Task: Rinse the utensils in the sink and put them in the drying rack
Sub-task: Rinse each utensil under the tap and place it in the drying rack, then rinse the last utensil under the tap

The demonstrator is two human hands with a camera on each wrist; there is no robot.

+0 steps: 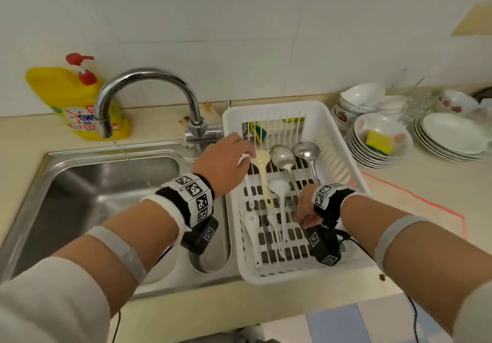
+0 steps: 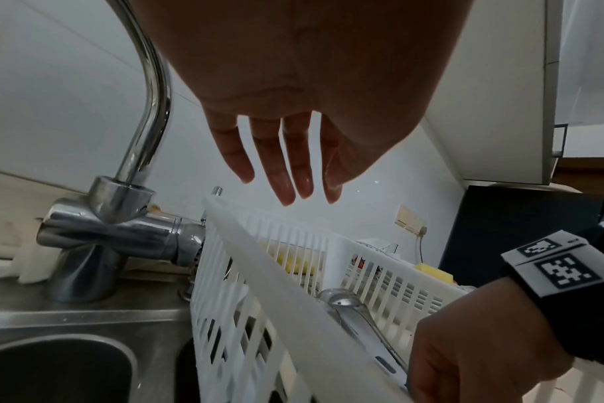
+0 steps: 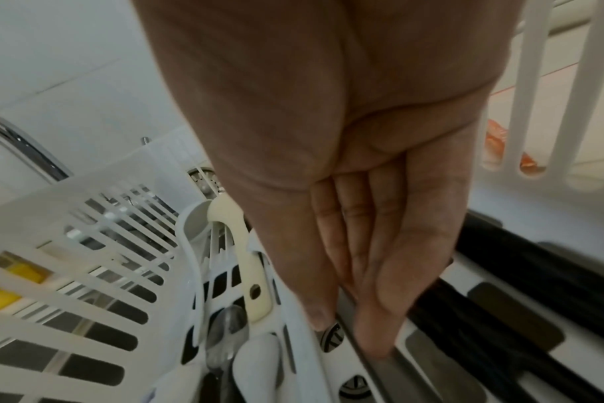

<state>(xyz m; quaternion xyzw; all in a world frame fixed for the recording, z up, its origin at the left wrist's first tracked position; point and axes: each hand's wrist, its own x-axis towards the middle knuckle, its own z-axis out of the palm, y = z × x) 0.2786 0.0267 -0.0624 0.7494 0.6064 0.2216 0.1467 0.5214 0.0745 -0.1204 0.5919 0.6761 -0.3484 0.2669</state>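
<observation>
A white drying rack point(image 1: 274, 106) stands right of the sink point(image 1: 80, 183). In it lie a cream rice paddle point(image 1: 262, 175), two metal ladles point(image 1: 282, 156), a white ladle point(image 1: 278, 187) and a white soup spoon point(image 1: 251, 222). My left hand point(image 1: 247, 156) hovers over the rack's left rim point(image 2: 269, 267), fingers point(image 2: 283, 174) straight and holding nothing, close to the paddle's head. My right hand point(image 1: 303, 218) reaches down into the rack's near right part. Its straight fingertips point(image 3: 373, 346) and thumb rest on a metal handle point(image 3: 386, 373) lying on the rack floor beside the paddle's handle point(image 3: 248, 272).
A chrome faucet point(image 1: 149, 76) arches over the sink, with a yellow dish-soap bottle point(image 1: 72, 97) behind it. Stacked bowls point(image 1: 378, 153) holding a yellow sponge point(image 1: 379, 141) and plates point(image 1: 450, 135) crowd the counter right of the rack. Another sponge point(image 1: 259, 131) sits behind the rack's back bars.
</observation>
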